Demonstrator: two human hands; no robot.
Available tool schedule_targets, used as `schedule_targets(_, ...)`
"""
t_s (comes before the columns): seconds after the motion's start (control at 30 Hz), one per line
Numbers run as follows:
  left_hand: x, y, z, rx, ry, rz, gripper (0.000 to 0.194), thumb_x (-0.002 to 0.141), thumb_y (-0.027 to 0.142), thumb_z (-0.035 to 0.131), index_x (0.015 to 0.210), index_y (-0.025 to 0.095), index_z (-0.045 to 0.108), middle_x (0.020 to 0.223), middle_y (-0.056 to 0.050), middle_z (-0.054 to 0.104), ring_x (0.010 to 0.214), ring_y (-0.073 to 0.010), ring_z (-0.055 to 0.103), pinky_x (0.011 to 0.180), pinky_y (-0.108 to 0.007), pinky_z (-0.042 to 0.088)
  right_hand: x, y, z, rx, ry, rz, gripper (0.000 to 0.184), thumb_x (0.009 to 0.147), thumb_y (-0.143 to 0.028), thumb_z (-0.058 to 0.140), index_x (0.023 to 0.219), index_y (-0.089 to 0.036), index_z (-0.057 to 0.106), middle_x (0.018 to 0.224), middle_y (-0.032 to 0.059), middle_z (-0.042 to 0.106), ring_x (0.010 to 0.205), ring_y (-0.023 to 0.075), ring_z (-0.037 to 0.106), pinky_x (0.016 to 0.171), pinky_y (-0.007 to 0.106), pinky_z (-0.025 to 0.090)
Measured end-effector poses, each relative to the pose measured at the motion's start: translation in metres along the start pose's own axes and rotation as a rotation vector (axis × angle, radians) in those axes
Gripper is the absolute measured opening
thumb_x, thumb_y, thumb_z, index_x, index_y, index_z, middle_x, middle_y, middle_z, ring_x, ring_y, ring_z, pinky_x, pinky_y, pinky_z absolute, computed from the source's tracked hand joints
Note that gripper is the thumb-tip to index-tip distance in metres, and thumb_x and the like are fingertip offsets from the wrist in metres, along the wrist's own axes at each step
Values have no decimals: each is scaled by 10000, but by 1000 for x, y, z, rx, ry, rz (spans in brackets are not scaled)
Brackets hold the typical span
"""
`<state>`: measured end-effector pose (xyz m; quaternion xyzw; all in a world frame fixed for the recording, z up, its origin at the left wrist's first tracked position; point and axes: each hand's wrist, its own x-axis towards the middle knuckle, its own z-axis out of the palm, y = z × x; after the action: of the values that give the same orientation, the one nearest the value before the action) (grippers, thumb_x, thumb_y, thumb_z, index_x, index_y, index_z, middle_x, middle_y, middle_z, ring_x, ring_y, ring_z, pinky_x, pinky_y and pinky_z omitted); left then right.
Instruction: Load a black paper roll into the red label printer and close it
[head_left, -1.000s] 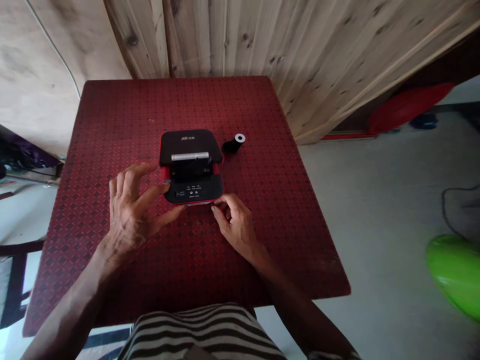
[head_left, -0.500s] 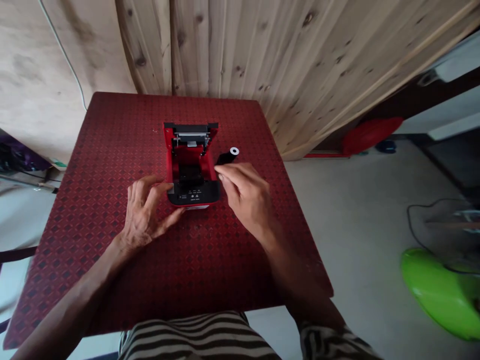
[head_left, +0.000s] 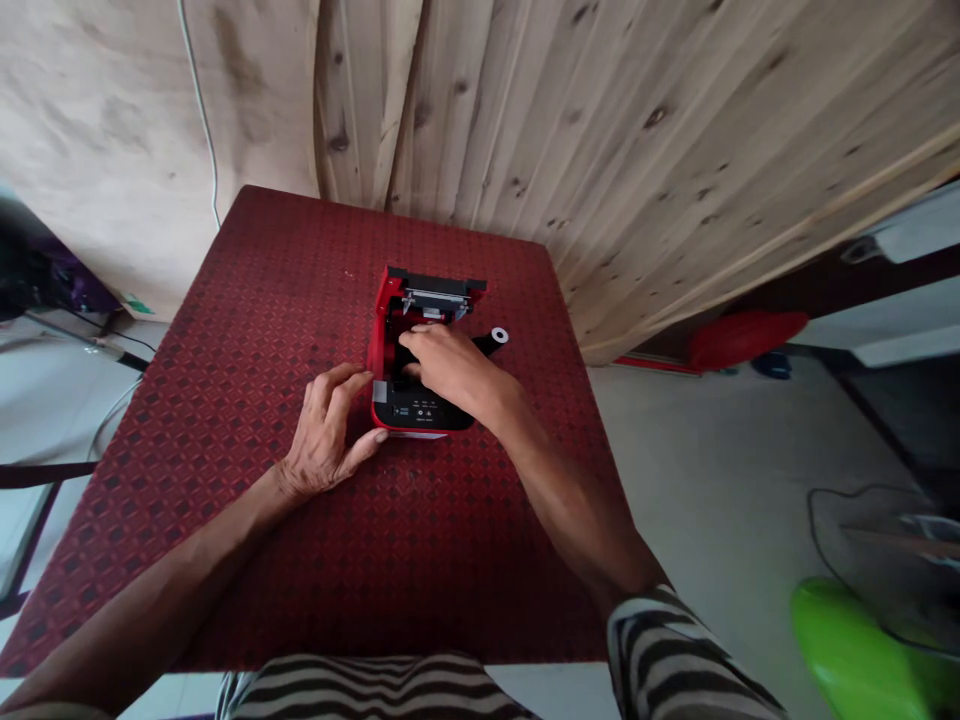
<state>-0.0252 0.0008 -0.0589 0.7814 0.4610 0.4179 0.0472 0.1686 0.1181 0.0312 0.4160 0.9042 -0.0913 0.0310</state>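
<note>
A small red and black label printer (head_left: 424, 410) stands on the table with its lid (head_left: 435, 288) raised. My left hand (head_left: 328, 425) steadies the printer at its front left corner, fingers on the side and thumb at the front edge. My right hand (head_left: 457, 370) reaches over the right wall into the inner compartment with fingers bent. What the fingertips touch there is hidden. A roll with a white end and dark wrap (head_left: 498, 338) lies just right of the printer, partly behind my right hand.
The table (head_left: 300, 570) has a red patterned cover. A wooden plank wall (head_left: 480, 120) rises behind it. On the floor to the right are a bright green object (head_left: 855, 640), a dark cable (head_left: 814, 530) and a red object (head_left: 742, 338).
The printer's lid swung up from shut-looking to raised. My right hand went from the front edge to the right side, then into the compartment. My left hand stayed at the left corner.
</note>
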Motion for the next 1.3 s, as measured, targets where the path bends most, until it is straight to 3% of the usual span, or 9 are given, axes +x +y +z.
schedule_targets(0.13, -1, -1, 1, -11, -30, -15, 618, 1069, 554, 527, 1533, 154, 440, 1390, -197, 572, 1281, -311, 577, 1055, -477, 543, -3, -2, -8, -33, -52, 6, 211, 980, -109, 658, 1169, -100, 754, 1210, 189, 773, 1113, 295, 746, 962, 396, 564)
schedule_targets(0.37, 0, -2, 1, -26, -49, -24, 640, 1069, 571, 514, 1550, 157, 432, 1395, -192, 575, 1272, -311, 588, 1045, -484, 546, -18, -8, -15, -13, 74, 51, 198, 958, -118, 691, 1151, -131, 734, 1201, 152, 777, 1131, 316, 731, 953, 423, 566)
schedule_targets(0.6, 1, -2, 0, -18, -59, -10, 644, 1077, 571, 499, 1565, 162, 410, 1392, -190, 570, 1280, -309, 580, 1060, -484, 543, -44, -4, -5, 139, 397, 49, 173, 954, -172, 686, 1115, -186, 747, 1127, 112, 790, 1067, 274, 734, 955, 423, 576)
schedule_targets(0.8, 0, -6, 0, 1, -60, -2, 663, 1073, 592, 492, 1571, 160, 416, 1380, -192, 581, 1262, -318, 583, 1060, -491, 541, -84, 30, -5, 692, 677, 93, 250, 899, -353, 762, 1127, -254, 734, 1086, 36, 808, 979, 226, 760, 899, 403, 613)
schedule_targets(0.9, -1, -9, 1, -12, -52, 4, 662, 1070, 567, 512, 1583, 160, 415, 1387, -193, 586, 1271, -321, 581, 1083, -489, 532, -103, 58, 13, 1013, 750, 216, 299, 883, -413, 773, 1140, -278, 700, 1108, 25, 809, 1034, 232, 775, 935, 425, 623)
schedule_targets(0.97, -1, -10, 1, -25, -48, 11, 664, 1064, 545, 533, 1591, 158, 414, 1386, -192, 591, 1285, -323, 577, 1098, -488, 526, -114, 74, 32, 1087, 782, 318, 289, 875, -423, 764, 1113, -285, 676, 1107, 30, 816, 1056, 241, 777, 977, 458, 615)
schedule_targets(1.1, 1, -11, 0, -35, -42, 19, 675, 1053, 538, 552, 1602, 171, 415, 1368, -183, 603, 1281, -328, 583, 1097, -495, 532, -124, 87, 71, 1106, 732, 465, 272, 852, -411, 735, 1074, -282, 647, 1124, 56, 819, 1093, 252, 766, 1002, 473, 591)
schedule_targets(1.3, 3, -10, -2, -41, -52, 5, 672, 1044, 565, 554, 1584, 182, 440, 1368, -198, 613, 1283, -354, 588, 1087, -549, 534, -119, 87, 100, 942, 631, 454, 289, 795, -356, 697, 1068, -264, 670, 1070, 46, 786, 957, 243, 738, 910, 440, 579)
